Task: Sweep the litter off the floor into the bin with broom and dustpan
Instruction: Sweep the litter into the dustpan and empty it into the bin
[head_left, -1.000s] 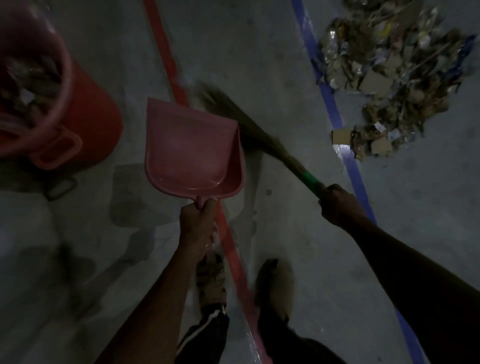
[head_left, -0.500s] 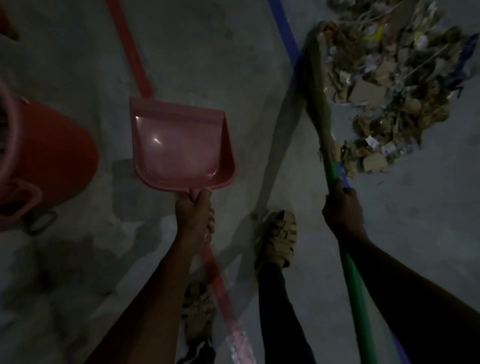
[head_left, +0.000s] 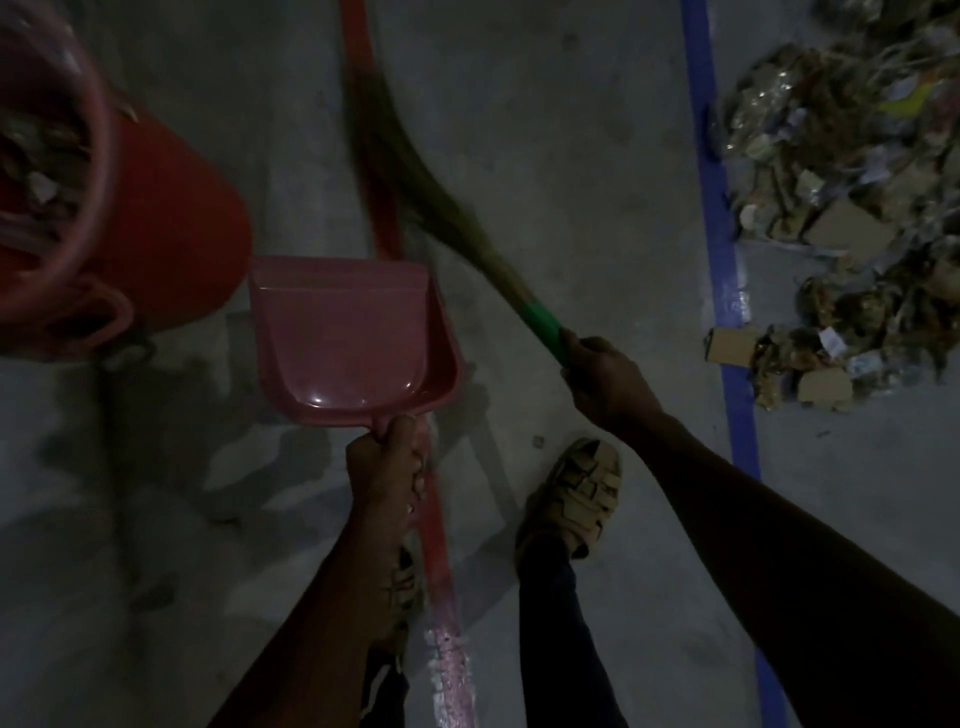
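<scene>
Dustpan (head_left: 343, 332), pink plastic, held off the floor at centre frame, tray empty, mouth pointing away from the person. Left hand (head_left: 387, 465) grips its short handle, fingers (head_left: 415, 470) curled tight round it. Right hand (head_left: 605, 382) grips the broom (head_left: 441, 208) at the green handle section, fingers wrapped round the shaft; broom slants up and left from the hand, bristle head blurred, lying over the red floor line (head_left: 379, 187) beyond the dustpan's far right corner. Can't tell if the bristles touch the floor.

Bin (head_left: 156, 228), red bucket with pinkish rim and side handle, sits at upper left just beside the dustpan's left edge, litter visible inside. Litter pile (head_left: 852, 218) of cardboard scraps, wrappers and dry debris lies on the floor at upper right, on the far side of the blue floor line (head_left: 719, 249), well apart from broom and dustpan. A few cardboard pieces sit touching the blue line's edge.

Grey concrete floor (head_left: 545, 130), dim lighting. Sandalled right foot (head_left: 576, 493) stands between the two lines; left foot (head_left: 402, 587) mostly hidden under the left forearm, near the red line.
</scene>
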